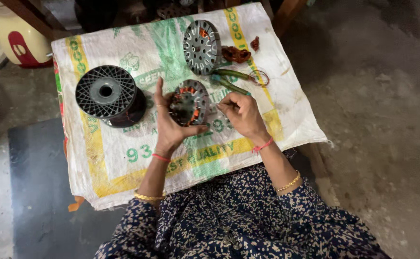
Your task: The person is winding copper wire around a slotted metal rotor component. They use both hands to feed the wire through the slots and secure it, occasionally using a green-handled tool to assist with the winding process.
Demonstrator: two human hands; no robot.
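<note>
- Stator (189, 102) is the thing in work: a round metal core with slots and copper-orange windings, held tilted on the sack (123, 144).
- Left hand (168, 125) holds it from the left side, thumb under the lower edge, fingers spread upward behind the rim.
- Right hand (242, 112) is just right of the stator, fingers pinched narrow together. It seems to hold a thin wire, but the wire is too fine to see for sure.
- Step, as I judge: winding or laying wire into the slots. A next move would call for a steady left grip and a fine guiding of the wire between the teeth.
- Beyond the right hand lie green tools (231, 79), and past them a second stator (201, 46) with a dark copper scrap (236, 54) beside it.
- Left of the left hand stands a black spool (108, 94), near but apart.
- Surface: a white woven sack with green and yellow print, spread over a low stand.
- Room: rough grey concrete floor (378, 96), a dark mat (42, 192) at the left side.
</note>
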